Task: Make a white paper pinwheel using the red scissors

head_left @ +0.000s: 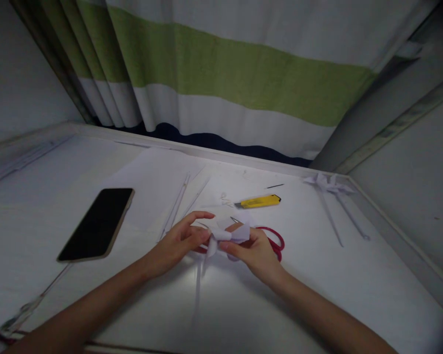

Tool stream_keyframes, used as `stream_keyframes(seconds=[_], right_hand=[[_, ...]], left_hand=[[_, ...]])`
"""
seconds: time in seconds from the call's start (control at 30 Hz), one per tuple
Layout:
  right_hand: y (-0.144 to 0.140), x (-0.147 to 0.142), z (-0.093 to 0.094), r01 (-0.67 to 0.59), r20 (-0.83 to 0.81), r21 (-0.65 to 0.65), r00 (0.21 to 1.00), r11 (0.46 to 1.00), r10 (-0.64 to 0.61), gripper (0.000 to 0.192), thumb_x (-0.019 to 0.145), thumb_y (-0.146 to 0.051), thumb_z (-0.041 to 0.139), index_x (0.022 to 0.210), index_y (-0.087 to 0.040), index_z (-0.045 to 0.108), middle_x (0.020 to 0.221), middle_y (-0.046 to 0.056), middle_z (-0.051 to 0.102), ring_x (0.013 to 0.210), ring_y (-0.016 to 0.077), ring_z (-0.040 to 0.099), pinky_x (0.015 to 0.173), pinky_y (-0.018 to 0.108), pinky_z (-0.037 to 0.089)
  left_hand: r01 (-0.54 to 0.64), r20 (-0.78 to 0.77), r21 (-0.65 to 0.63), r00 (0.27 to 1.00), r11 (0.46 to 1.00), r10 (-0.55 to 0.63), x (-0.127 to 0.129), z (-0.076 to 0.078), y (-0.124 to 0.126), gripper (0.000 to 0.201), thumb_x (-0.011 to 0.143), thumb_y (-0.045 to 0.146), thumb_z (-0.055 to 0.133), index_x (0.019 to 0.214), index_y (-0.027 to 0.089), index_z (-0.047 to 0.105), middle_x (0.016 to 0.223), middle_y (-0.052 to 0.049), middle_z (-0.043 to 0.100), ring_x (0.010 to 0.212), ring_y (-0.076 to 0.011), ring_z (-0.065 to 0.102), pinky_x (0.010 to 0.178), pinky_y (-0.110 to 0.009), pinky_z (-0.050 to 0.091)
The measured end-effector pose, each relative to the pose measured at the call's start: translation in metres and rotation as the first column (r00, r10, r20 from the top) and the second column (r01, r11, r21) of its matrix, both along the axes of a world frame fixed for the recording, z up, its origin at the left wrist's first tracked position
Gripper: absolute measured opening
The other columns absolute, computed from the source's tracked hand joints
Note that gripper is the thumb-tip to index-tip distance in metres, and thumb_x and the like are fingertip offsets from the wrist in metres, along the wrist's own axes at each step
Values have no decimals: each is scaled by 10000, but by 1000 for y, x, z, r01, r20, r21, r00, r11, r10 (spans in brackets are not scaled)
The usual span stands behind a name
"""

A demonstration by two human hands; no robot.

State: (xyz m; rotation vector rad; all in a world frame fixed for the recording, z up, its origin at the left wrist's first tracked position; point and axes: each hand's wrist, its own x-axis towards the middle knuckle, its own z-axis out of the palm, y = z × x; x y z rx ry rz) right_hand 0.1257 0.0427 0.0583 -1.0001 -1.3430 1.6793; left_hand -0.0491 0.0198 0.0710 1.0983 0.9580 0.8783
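White folded paper pinwheel [227, 235], creased into pointed flaps, sits pinched between the left hand [180, 242] and right hand [256, 250].

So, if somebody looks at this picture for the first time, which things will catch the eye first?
Probably the two hands in the middle of the white table: the left hand and right hand both hold a small folded white paper piece. Next, the yellow utility knife just behind them and the dark phone lying flat on the left. Red scissors peek out behind the right hand.
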Motion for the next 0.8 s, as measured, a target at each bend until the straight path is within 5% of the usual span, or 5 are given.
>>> stream_keyframes(seconds=[0.17, 0.27, 0.37, 0.53, 0.8], right_hand=[[6, 1, 2, 107, 51, 36, 993, 994, -108, 183, 549, -250, 703, 665, -140, 613, 543, -32, 590, 474, 86, 514, 474, 204, 419], [14, 7, 6, 204, 79, 63, 975, 977, -209, 236, 552, -300, 701, 705, -135, 630, 660, 26, 654, 571, 140, 577, 560, 260, 464], [22, 16, 14, 244, 45, 57, 968, 968, -247, 298, 584, -333, 681, 797, -130, 633, 746, 64, 674, 649, 184, 608, 611, 304, 479], [31, 27, 29, 342, 52, 116, 936, 933, -349, 284, 574, -343, 689, 746, -122, 643, 719, 70, 684, 626, 203, 617, 559, 292, 482], [34, 28, 35, 408, 68, 186, 902, 894, -426, 310, 536, -355, 708, 738, -126, 659, 678, 56, 687, 591, 198, 622, 530, 275, 480]], left_hand=[[-8, -63, 1, 998, 1000, 8, -5, 3, 2, 410, 809, 403, 420, 1139, 170, 350, 1021, -117, 581, 830, -193, 595, 733, -338, 450], [-126, -318, 190, 930, 974, 183, -19, 8, 17, 423, 832, 442, 322, 1148, 163, 354, 1136, -139, 521, 902, -201, 577, 771, -351, 442], [-113, -712, 490, 521, 864, 472, -40, 22, 42, 423, 818, 473, 308, 1083, 167, 430, 1062, -98, 575, 926, -193, 563, 762, -308, 440], [-73, -796, 543, 271, 836, 541, -52, 46, 83, 417, 779, 505, 380, 1040, 199, 487, 986, -74, 605, 879, -231, 563, 750, -347, 414], [16, -924, 368, 120, 930, 363, 0, -7, 146, 285, 822, 268, 469, 1076, 139, 475, 1068, -81, 511, 892, -190, 533, 739, -385, 458]])
